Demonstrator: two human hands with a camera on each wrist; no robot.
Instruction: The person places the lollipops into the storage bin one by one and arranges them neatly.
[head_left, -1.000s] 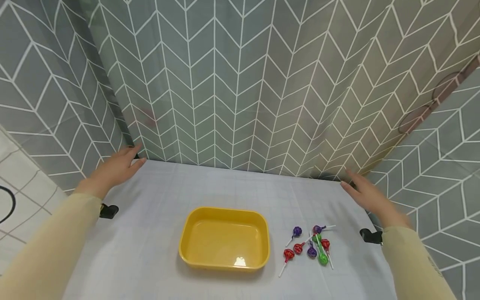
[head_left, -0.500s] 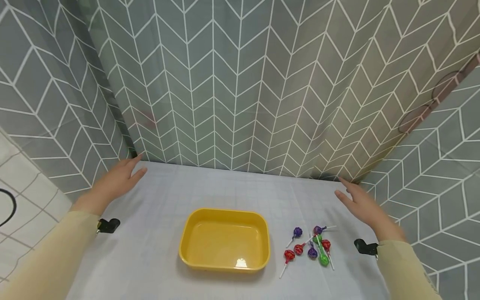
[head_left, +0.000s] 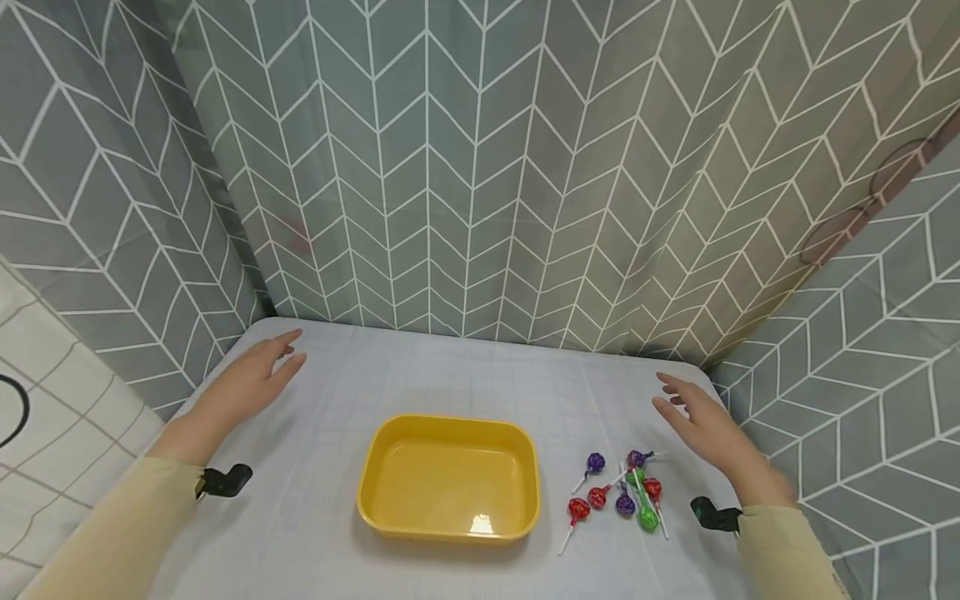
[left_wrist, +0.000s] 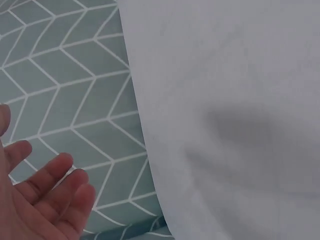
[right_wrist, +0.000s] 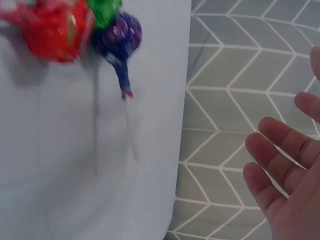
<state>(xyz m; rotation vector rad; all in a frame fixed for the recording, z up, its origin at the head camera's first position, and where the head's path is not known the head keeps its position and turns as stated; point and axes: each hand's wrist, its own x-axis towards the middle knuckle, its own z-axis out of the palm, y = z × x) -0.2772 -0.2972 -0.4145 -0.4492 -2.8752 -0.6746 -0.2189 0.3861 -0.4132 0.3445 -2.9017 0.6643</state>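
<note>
My left hand (head_left: 243, 383) hovers over the table's left side, fingers relaxed and holding nothing. On the other side my right hand (head_left: 705, 429) hangs loosely spread above the table, just beyond several wrapped lollipops. Those lie in a loose cluster: a purple lollipop (head_left: 595, 463), a red lollipop (head_left: 578, 508) and a green lollipop (head_left: 647, 517) among them, some sticks crossing. A yellow rectangular tray (head_left: 450, 535) stands at the centre, left of the lollipops. The right wrist view shows a red lollipop (right_wrist: 57, 30) and a purple lollipop (right_wrist: 119, 37) close up, apart from the fingers.
A white cloth covers the table (head_left: 315, 542). Grey chevron curtains (head_left: 450, 167) hang behind it and along both sides. White tiling (head_left: 60, 433) shows at the far left. A small black device sits on each wrist.
Both hands have drawn back from the table's far corners, toward the wearer and inward. The tray and the lollipops have stayed put.
</note>
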